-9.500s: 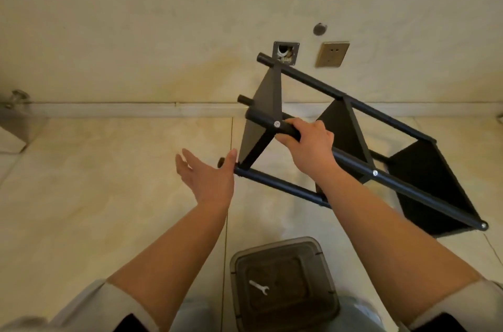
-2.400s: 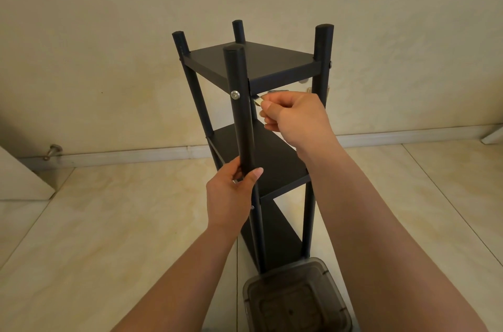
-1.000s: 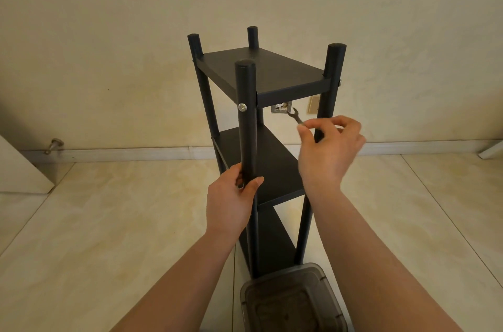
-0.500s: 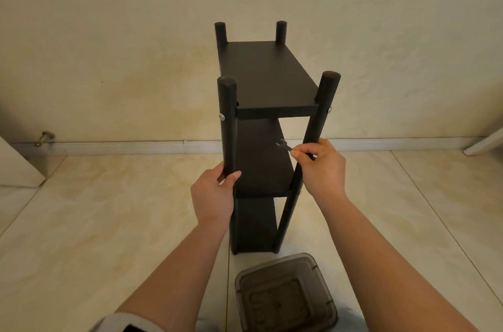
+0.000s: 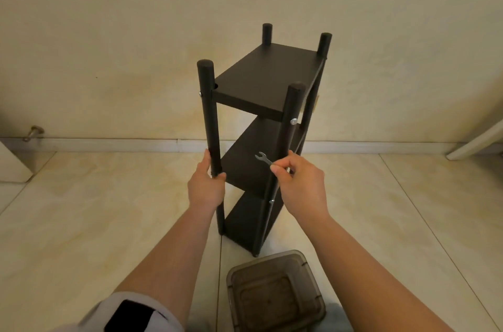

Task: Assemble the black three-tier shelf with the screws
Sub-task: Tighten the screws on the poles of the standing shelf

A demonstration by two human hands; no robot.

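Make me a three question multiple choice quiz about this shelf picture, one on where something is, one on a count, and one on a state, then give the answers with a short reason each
1. Where is the brown plastic box?
A. On the top board
B. On the floor in front of the shelf's foot
C. Against the wall on the left

2. How many post tops rise above the top board of the black shelf?
A. Two
B. Three
C. Four

3. What is the right hand doing?
A. Pinching a small wrench
B. Lying flat on the floor
C. Hanging free with nothing in it

Answers:
1 B, the box sits on the tiles nearest the camera, below the shelf's foot.
2 C, one post end shows at each corner of the top board.
3 A, thumb and fingertips pinch the small wrench beside the near right post, while the left hand grips the near left post.
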